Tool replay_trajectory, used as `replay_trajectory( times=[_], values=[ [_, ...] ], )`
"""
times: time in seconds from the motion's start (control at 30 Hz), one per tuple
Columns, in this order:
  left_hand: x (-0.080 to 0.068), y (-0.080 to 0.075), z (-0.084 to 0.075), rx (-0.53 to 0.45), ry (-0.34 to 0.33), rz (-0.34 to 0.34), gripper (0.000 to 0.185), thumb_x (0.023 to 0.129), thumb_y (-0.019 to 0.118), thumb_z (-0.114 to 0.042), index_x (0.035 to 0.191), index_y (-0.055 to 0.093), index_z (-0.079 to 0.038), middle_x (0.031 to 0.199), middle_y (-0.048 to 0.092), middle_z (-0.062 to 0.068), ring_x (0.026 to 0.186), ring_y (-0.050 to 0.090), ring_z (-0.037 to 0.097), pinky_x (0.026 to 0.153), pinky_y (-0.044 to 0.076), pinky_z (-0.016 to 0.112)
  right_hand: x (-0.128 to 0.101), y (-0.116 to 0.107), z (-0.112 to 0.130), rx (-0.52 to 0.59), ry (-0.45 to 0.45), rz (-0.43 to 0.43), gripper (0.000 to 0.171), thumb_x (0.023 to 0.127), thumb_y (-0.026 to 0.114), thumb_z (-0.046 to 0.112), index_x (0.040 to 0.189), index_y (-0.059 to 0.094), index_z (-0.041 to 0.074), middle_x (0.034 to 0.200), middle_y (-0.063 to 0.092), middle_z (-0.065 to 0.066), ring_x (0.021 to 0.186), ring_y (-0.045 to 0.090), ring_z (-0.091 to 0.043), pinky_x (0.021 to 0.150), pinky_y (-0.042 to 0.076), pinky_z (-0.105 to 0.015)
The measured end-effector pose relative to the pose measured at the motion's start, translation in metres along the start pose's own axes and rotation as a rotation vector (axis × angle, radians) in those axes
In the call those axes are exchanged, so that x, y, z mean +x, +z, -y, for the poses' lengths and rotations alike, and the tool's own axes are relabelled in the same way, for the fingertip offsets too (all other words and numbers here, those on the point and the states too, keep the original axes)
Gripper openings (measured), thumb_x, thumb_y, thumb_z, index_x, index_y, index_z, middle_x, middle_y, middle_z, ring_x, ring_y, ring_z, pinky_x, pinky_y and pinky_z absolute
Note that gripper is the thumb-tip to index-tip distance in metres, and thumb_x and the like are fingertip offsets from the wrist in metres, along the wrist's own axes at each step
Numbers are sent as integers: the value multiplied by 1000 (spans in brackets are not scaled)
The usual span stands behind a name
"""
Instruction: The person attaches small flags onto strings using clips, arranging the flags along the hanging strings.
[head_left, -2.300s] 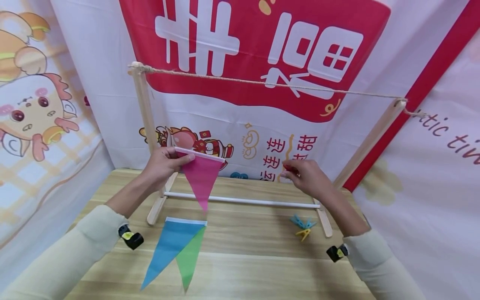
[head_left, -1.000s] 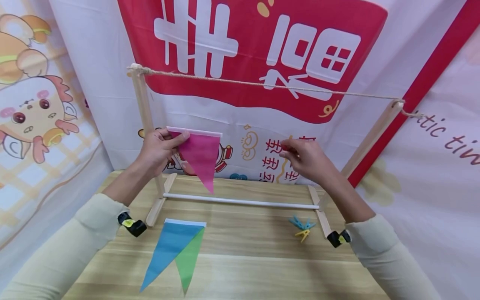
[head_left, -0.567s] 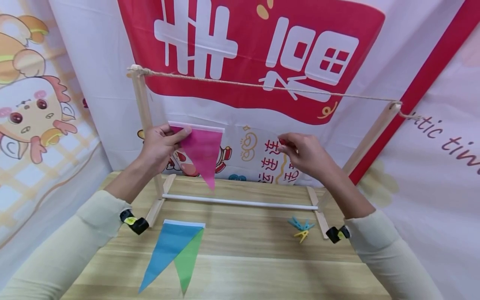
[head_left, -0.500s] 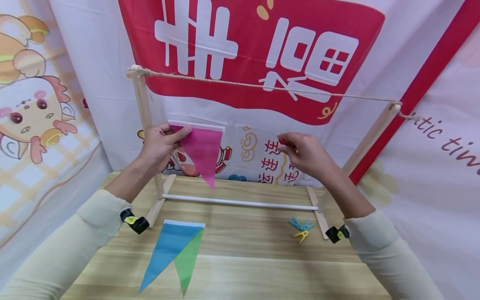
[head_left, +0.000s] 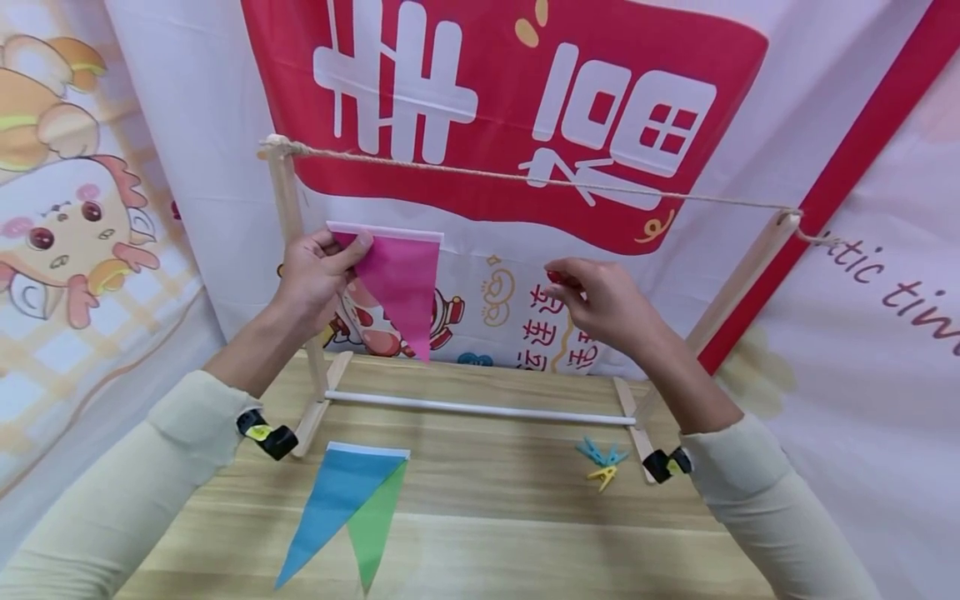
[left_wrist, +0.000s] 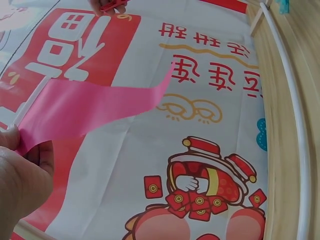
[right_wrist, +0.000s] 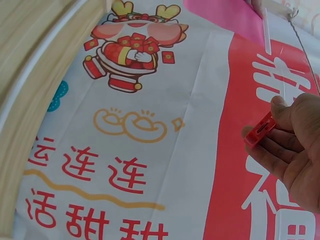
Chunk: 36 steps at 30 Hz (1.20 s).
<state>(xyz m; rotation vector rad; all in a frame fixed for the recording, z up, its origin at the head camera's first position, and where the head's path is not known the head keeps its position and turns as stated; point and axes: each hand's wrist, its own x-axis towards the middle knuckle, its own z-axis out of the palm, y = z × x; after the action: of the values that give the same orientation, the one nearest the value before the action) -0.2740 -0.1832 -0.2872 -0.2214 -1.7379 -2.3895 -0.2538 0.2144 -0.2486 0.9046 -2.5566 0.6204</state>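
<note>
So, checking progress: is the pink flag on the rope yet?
Not yet. The left hand pinches the pink flag below the rope, apart from it.

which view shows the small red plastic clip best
The right wrist view: the small red plastic clip is close up, pinched between the right hand's thumb and fingers. In the head view it is a red speck at the fingertips; the left wrist view catches only a distant sliver at the top edge.
</note>
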Motion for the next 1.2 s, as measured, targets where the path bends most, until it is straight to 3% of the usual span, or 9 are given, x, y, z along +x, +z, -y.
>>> replay_trajectory(
  times=[0.1, 0.23, 0.5, 0.63, 1.0, 1.2],
  values=[
    [2, 1, -2, -22, 6, -5, 52, 99, 86, -23, 145, 72, -3, 123, 80, -3, 114, 76, 13, 99, 65, 20, 2, -1, 3, 13, -14, -8, 37, 104, 82, 15, 139, 76, 6, 124, 84, -12, 102, 84, -27, 91, 72, -47],
    [3, 2, -4, -28, 5, -10, 62, 99, 86, -25, 152, 66, 0, 128, 79, -2, 119, 74, 14, 100, 65, 20, 6, -4, 9, 11, -10, -8, 40, 104, 83, 17, 142, 76, 8, 127, 84, -11, 103, 84, -26, 92, 72, -46],
    [1, 2, -10, 30, 2, -15, 71, 99, 85, -32, 160, 61, -6, 146, 71, 3, 131, 70, 21, 102, 64, 22, 16, -9, 18, 26, -62, -32, 37, 104, 82, 17, 140, 76, 8, 125, 84, -10, 108, 84, -25, 95, 71, -45],
    [2, 4, -12, 14, 14, -16, 66, 99, 86, -30, 157, 65, -8, 146, 72, 3, 130, 71, 21, 102, 64, 23, 22, -11, 22, 34, -108, -59, 35, 103, 83, 14, 137, 77, 7, 123, 84, -11, 109, 84, -26, 97, 71, -47],
    [5, 11, -17, -68, 38, -63, 56, 95, 89, -28, 146, 75, -9, 135, 79, 2, 122, 76, 19, 100, 66, 24, 41, -18, 41, 30, -131, -79, 36, 103, 84, 17, 137, 77, 5, 124, 84, -12, 111, 83, -25, 102, 70, -45],
    [5, 15, -20, -74, 53, -85, 55, 96, 89, -28, 146, 75, -9, 139, 78, 3, 126, 75, 19, 104, 64, 23, 48, -21, 49, 42, -138, -77, 37, 103, 84, 21, 137, 77, 6, 124, 84, -10, 110, 83, -23, 102, 69, -42]
  ],
)
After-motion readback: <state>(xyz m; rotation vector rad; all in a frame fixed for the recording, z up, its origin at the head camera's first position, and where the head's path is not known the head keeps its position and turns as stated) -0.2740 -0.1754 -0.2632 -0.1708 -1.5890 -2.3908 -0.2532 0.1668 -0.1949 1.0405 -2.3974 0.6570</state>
